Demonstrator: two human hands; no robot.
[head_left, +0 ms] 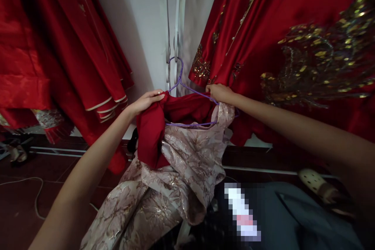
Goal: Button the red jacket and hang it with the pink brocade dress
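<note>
A purple wire hanger [181, 79] is upright in front of me, its hook beside a pair of pale vertical strips. I cannot tell whether the hook rests on anything. A red garment [150, 136] lies over the hanger's left side and along its back. On the hanger's right side is the strap of a pink-and-gold floral dress [190, 144], which sags down toward my lap. My left hand [148, 100] pinches the red cloth at the left shoulder. My right hand [220, 93] is closed at the right shoulder, on the red cloth's edge against the hanger's arm; its fingertips are partly hidden.
Red garments [84, 39] with pale trim hang at left. More red clothing [246, 19] with gold sequins hangs close at right. Below are a low metal rail [258, 170], a cream clog [315, 183], shoes [19, 152] and a cable [41, 195]. A blurred-out patch [241, 213] is at lower right.
</note>
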